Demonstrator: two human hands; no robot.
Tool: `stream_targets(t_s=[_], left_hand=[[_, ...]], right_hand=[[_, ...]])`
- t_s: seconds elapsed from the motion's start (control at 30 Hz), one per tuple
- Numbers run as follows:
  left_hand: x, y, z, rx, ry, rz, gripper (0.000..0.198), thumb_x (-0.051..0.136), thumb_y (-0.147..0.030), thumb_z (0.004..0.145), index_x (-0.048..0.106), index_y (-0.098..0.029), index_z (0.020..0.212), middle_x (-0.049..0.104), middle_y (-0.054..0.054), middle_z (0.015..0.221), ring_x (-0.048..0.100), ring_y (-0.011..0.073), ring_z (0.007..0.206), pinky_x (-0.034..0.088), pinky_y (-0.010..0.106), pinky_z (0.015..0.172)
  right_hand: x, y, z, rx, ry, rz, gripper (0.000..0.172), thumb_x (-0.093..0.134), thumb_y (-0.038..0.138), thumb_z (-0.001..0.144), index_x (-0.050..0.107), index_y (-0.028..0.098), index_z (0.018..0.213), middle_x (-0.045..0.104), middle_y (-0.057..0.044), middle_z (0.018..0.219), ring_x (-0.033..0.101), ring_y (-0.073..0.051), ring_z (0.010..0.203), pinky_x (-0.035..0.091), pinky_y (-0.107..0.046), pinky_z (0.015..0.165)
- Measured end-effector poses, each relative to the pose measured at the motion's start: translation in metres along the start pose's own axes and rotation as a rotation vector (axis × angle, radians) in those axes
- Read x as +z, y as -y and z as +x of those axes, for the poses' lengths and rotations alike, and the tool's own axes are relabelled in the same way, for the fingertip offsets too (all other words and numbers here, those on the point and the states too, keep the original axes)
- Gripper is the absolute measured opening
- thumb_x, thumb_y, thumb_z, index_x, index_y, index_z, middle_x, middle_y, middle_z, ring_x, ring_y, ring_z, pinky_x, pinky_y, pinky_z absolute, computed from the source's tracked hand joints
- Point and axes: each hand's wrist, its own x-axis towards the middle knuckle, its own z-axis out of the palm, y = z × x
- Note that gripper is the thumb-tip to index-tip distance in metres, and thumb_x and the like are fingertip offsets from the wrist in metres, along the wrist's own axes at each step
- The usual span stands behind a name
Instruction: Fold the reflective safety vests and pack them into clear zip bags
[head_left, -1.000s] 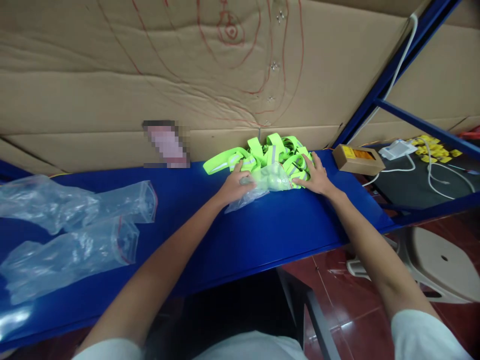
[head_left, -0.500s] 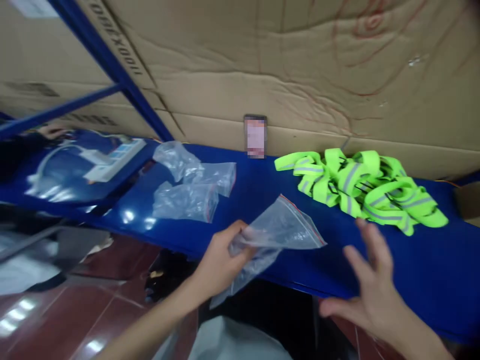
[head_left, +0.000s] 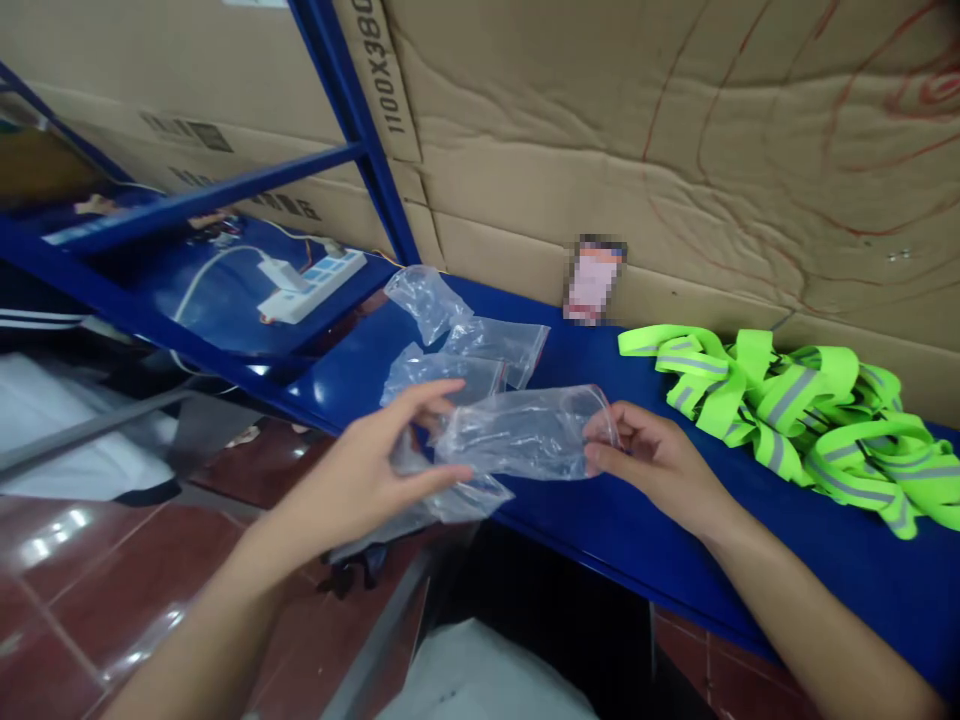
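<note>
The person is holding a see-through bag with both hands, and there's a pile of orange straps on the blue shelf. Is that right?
Not quite: the straps are bright yellow-green with grey stripes, not orange. The head view shows them piled on the blue shelf, while the left hand and right hand do hold the see-through bag.

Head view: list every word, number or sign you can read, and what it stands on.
"1100X380": on the cardboard box beside the blue post.
Dark print on the cardboard further left: too blurred to read.
Small card against the cardboard: blurred out.
Clear bag in left hand and right hand: no print seen.
</note>
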Motion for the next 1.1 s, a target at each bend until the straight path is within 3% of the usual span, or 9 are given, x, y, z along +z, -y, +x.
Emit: stream_targets(t_s=[0.17,0.3,0.4,0.5,0.63,0.73,0.83,0.93,1.1], left_hand=[[-0.047,0.016,-0.005,-0.015,-0.237,-0.063,0.054,0.077,-0.044,0.084,0.06,-0.028,0.133,0.072,0.002,0.116,0.064,0.0136,0.079,0.055,0.029,0.08],[-0.059,0.021,-0.008,-0.071,-0.536,0.027,0.028,0.065,-0.034,0.092,0.067,-0.022,0.118,0.073,0.003,0.124,0.065,0.0144,0.079,0.054,0.032,0.083],[-0.048,0.035,-0.002,0.033,-0.418,0.264,0.033,0.053,-0.025,0.096,0.067,-0.023,0.126,0.068,0.006,0.138,0.069,0.0239,0.109,0.052,0.041,0.102],[-0.028,0.059,0.01,0.138,-0.133,0.495,0.055,0.042,-0.013,0.094,0.053,-0.021,0.148,0.045,0.012,0.162,0.046,0.0352,0.147,0.041,0.055,0.115],[-0.005,0.09,0.02,0.083,0.098,0.514,0.07,0.035,-0.007,0.093,0.033,-0.024,0.161,0.035,0.012,0.168,0.044,0.0317,0.15,0.044,0.053,0.113],[0.003,0.104,0.024,0.043,0.182,0.513,0.067,0.037,-0.01,0.095,0.039,-0.03,0.159,0.036,0.01,0.167,0.048,0.0329,0.147,0.048,0.052,0.108],[0.003,0.107,0.027,0.089,0.202,0.516,0.065,0.043,-0.01,0.093,0.047,-0.032,0.155,0.039,0.01,0.166,0.048,0.0385,0.145,0.047,0.059,0.106],[-0.008,0.099,0.028,0.157,0.128,0.448,0.064,0.044,-0.008,0.092,0.048,-0.027,0.153,0.046,0.013,0.161,0.053,0.0365,0.139,0.048,0.057,0.107],[-0.042,0.078,0.027,0.221,-0.115,0.122,0.048,0.053,-0.019,0.094,0.053,-0.026,0.142,0.043,0.01,0.16,0.042,0.0317,0.147,0.044,0.054,0.116]], right_hand=[[0.037,0.009,0.037,-0.025,-0.05,0.175,0.031,0.083,0.04,0.081,0.059,0.021,0.085,0.064,0.003,0.082,0.066,-0.012,0.073,0.06,-0.03,0.075],[0.073,0.009,0.071,-0.043,-0.165,0.078,0.034,0.081,0.04,0.079,0.06,0.023,0.098,0.069,-0.001,0.102,0.066,-0.013,0.075,0.057,-0.028,0.066],[0.09,-0.002,0.09,0.048,-0.11,-0.068,0.039,0.08,0.04,0.079,0.062,0.023,0.109,0.07,-0.005,0.106,0.065,-0.014,0.076,0.057,-0.03,0.065],[0.092,-0.017,0.096,0.099,-0.117,-0.21,0.048,0.081,0.04,0.078,0.062,0.022,0.119,0.07,-0.007,0.111,0.067,-0.016,0.082,0.058,-0.034,0.072],[0.085,-0.025,0.091,0.125,-0.085,-0.258,0.048,0.077,0.046,0.083,0.062,0.021,0.121,0.068,-0.01,0.125,0.07,-0.017,0.089,0.059,-0.035,0.077],[0.087,-0.016,0.083,0.052,-0.129,-0.473,0.048,0.072,0.049,0.088,0.062,0.022,0.126,0.065,-0.013,0.133,0.071,-0.023,0.094,0.061,-0.046,0.085],[0.103,0.006,0.076,-0.299,-0.356,-0.821,0.046,0.064,0.041,0.097,0.057,0.026,0.139,0.054,-0.015,0.149,0.063,-0.032,0.124,0.052,-0.056,0.105],[0.125,0.025,0.076,-0.607,-0.226,-1.072,0.039,0.051,0.028,0.104,0.056,0.03,0.143,0.051,-0.009,0.155,0.045,-0.029,0.147,0.036,-0.054,0.124],[0.138,0.007,0.098,-0.507,-0.021,-1.231,0.05,0.046,0.032,0.106,0.043,0.024,0.155,0.037,-0.012,0.166,0.032,-0.03,0.156,0.029,-0.056,0.127]])
